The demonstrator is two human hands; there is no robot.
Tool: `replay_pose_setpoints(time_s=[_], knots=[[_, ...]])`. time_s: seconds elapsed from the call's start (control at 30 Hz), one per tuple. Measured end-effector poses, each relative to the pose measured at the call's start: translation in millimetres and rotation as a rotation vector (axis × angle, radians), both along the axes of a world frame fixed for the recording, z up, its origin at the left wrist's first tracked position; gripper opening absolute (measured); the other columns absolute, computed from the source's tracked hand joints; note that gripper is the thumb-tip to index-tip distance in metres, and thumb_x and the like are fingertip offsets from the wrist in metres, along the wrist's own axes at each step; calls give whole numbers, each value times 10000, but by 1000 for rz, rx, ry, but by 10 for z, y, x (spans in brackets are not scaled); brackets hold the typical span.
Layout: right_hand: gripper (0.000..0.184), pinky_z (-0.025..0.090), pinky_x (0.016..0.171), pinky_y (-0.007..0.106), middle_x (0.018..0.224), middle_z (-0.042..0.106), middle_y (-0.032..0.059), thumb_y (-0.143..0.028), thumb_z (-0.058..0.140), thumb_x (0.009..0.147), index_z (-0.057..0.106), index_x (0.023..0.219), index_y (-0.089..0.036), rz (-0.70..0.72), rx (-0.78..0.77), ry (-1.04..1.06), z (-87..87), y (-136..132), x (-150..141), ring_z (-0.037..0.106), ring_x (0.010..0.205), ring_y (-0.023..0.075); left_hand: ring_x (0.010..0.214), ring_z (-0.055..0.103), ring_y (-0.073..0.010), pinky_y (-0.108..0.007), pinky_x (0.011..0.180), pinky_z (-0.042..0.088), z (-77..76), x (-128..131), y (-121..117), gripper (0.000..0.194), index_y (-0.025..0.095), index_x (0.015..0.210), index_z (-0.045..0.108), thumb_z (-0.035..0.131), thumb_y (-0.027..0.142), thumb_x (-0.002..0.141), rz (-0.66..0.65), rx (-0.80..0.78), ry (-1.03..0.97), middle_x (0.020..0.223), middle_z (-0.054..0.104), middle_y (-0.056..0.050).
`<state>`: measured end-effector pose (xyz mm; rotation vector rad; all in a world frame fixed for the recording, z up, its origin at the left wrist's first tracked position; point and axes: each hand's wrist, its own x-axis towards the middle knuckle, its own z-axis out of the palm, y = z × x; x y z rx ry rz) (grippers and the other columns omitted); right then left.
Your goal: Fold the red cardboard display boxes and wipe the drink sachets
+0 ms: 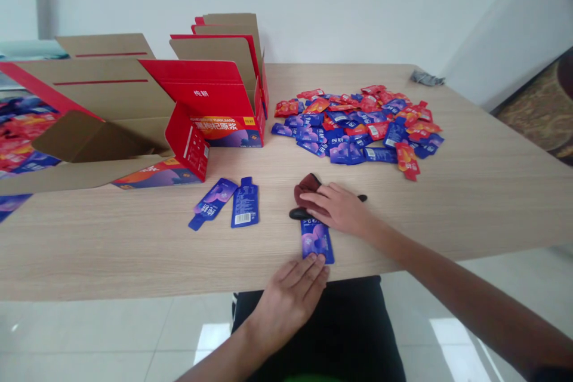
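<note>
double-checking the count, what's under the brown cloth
A blue pouch shows partly, its far end covered by the brown cloth. Anything else beneath is hidden.

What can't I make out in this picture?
All in the head view:
- Parts of the blue pouch: covered by the left hand, right hand and brown item.
- Bottom of the nearest open box: hidden by its near side.
- Far-left pouches: cut off by the left edge.
- Barcode pouch: fine print too small.
</note>
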<state>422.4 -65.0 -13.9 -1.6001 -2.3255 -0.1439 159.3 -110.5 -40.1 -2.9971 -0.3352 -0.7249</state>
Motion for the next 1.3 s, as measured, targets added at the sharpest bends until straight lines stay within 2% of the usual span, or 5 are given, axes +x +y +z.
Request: replay_pose_setpoints(time_s=[0.2,0.4,0.83,1.13,1.3], knots=[[431,501,922,435,1162,674,114,-441,510,1050,588,1423,-239,-146,115,120,329,-62,-54,598,1041,277,1312,633,-187,-345,1075,526,-27,6,-13,317,172,1334,663,440,193,1110,24,-33,-28,1416,674,-36],[337,529,879,401,1056,683,65,-382,563,1031,633,1347,-287,155,-72,124,117,-579,-313,631,974,232,1189,705,-189,-343,1048,534,-35,25,-12,295,160,1285,686,458,162,1098,16,-81,-61,1303,740,-48],[467,500,979,455,1194,668,113,-478,524,1030,556,1444,-264,-460,293,372,137,-367,392,626,1092,296,1104,681,-240,-395,966,546,276,291,132,286,200,1203,694,574,414,1054,100,-315,-62,1173,742,-80],[502,504,949,445,1188,680,105,-569,538,995,592,1383,-255,-616,244,486,-217,-950,566,651,1077,302,1571,275,-320,-440,1243,351,156,118,49,1034,123,1586,406,558,835,850,90,-90,229,1672,355,-155],[505,505,936,451,1182,684,104,-583,531,994,599,1377,-261,-608,208,499,-263,-958,582,652,1071,305,1498,437,-234,-370,1221,411,180,-131,111,542,187,1496,535,615,452,1030,80,8,210,1597,500,-59]])
